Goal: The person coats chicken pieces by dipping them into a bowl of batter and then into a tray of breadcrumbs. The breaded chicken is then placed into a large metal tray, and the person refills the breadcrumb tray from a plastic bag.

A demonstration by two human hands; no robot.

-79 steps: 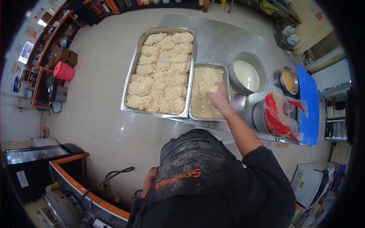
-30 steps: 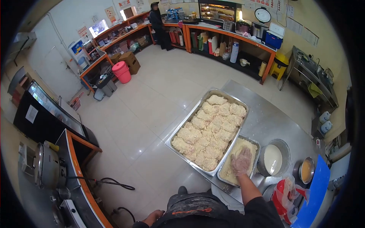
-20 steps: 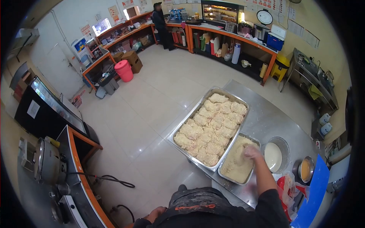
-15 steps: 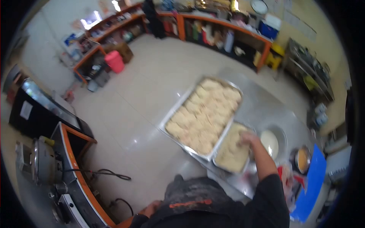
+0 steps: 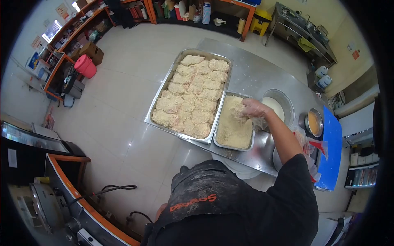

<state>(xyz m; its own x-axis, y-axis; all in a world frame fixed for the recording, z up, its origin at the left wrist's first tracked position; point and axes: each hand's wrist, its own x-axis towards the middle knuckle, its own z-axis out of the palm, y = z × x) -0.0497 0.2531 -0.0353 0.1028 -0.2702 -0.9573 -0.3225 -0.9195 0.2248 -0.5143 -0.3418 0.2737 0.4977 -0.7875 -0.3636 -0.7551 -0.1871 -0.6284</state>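
Observation:
My right hand (image 5: pixel 253 108), in a clear plastic glove, is closed over the upper part of a metal tray of breadcrumbs (image 5: pixel 233 133). Its fingers are around a crumb-coated piece (image 5: pixel 238 112), whose inside is hidden by the coating. Left of this tray and touching it, a larger, deep metal pan (image 5: pixel 150 119) is filled with rows of breaded pieces (image 5: pixel 191 96). Only a sliver of my left hand or wrist (image 5: pixel 161 210) shows beside the dark apron; its fingers are hidden.
Right of the crumb tray, a metal bowl (image 5: pixel 290 98) contains pale batter. Beyond it stand a smaller bowl of orange-yellow liquid (image 5: pixel 313 123), plastic bags (image 5: pixel 305 143) and a blue board (image 5: pixel 331 149). All rest on the steel table (image 5: pixel 262 67). An orange-edged counter (image 5: pixel 78 192) is at lower left.
The camera view has shifted, so the table sits higher and further left in it. My right hand stays at the crumb tray, and a coated piece now shows at its fingers.

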